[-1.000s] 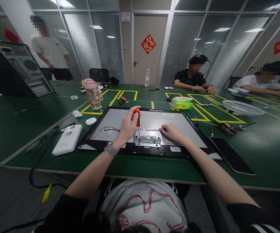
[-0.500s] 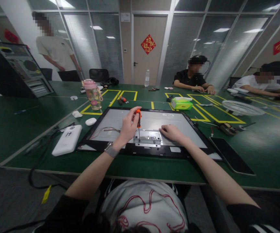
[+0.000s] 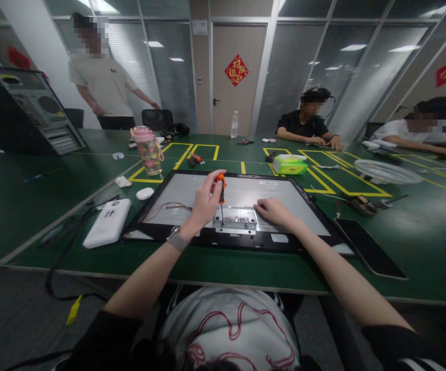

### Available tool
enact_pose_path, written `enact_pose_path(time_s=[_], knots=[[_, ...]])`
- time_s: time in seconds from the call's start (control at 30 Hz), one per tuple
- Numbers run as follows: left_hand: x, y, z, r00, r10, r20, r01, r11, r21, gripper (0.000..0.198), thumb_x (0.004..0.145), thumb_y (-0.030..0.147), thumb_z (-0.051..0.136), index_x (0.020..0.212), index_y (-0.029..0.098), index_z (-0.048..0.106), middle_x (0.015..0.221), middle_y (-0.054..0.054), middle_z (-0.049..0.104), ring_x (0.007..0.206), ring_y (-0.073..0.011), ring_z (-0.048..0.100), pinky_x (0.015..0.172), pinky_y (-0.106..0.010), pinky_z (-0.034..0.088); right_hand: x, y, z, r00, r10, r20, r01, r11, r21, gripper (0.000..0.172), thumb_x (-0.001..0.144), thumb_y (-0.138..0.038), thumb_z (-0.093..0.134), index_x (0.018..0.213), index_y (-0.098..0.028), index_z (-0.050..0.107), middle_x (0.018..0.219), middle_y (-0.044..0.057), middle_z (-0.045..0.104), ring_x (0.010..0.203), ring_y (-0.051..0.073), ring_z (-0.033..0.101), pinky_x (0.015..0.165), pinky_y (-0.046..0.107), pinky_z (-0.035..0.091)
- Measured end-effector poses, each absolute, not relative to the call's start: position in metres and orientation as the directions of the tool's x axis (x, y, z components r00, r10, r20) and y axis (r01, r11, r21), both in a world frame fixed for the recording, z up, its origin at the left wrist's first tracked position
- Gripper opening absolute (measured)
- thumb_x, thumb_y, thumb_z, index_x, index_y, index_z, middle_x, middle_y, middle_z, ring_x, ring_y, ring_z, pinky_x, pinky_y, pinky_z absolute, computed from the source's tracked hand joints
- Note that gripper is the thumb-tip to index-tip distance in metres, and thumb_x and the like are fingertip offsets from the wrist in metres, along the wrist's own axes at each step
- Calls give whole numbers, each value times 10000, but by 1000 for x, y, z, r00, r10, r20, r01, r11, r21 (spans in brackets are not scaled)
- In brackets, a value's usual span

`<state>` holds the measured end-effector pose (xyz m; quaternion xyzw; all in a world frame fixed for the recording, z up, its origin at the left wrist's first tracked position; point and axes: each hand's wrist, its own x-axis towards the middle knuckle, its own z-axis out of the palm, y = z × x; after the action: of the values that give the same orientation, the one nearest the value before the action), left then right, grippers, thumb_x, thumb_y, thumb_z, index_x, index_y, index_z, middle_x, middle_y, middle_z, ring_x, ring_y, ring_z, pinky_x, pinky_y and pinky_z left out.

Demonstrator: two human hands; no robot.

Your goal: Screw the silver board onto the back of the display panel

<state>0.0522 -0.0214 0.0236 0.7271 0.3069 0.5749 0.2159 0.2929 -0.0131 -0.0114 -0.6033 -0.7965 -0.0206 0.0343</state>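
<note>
A flat display panel (image 3: 304, 206) with a black frame lies on the green table. My left hand (image 3: 206, 198) grips an orange-and-black screwdriver (image 3: 221, 188) upright, its shaft reaching down to the left part of a metal bracket (image 3: 238, 220) near the panel's front edge. My right hand (image 3: 272, 211) rests at the bracket's upper right corner, fingers curled together; whether anything small is between them is hidden. Thin wires (image 3: 176, 206) run over the panel left of the bracket.
Left of the panel are a white power bank (image 3: 107, 224), a white case (image 3: 144, 194) and a pink-lidded bottle (image 3: 148, 149). A phone (image 3: 370, 247) lies right, a green tissue pack (image 3: 289, 165) behind. Two people sit across the table; another stands back left (image 3: 105, 87).
The standing person at the back left has shifted to the right and one arm now reaches toward a chair. My hands and the screwdriver show no clear movement.
</note>
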Motion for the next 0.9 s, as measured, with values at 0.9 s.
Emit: enact_pose_path(time_s=[0.9], knots=[[52, -19, 19, 166, 709, 685, 204, -704, 680, 312, 950, 290, 409, 1249, 238, 481, 874, -26, 622, 653, -86, 564, 588, -212, 498, 294, -11, -14, -279, 957, 80, 960, 281, -13, 384, 960, -360, 369, 818, -158, 664, 798, 115, 704, 743, 206, 616, 599, 267, 295]])
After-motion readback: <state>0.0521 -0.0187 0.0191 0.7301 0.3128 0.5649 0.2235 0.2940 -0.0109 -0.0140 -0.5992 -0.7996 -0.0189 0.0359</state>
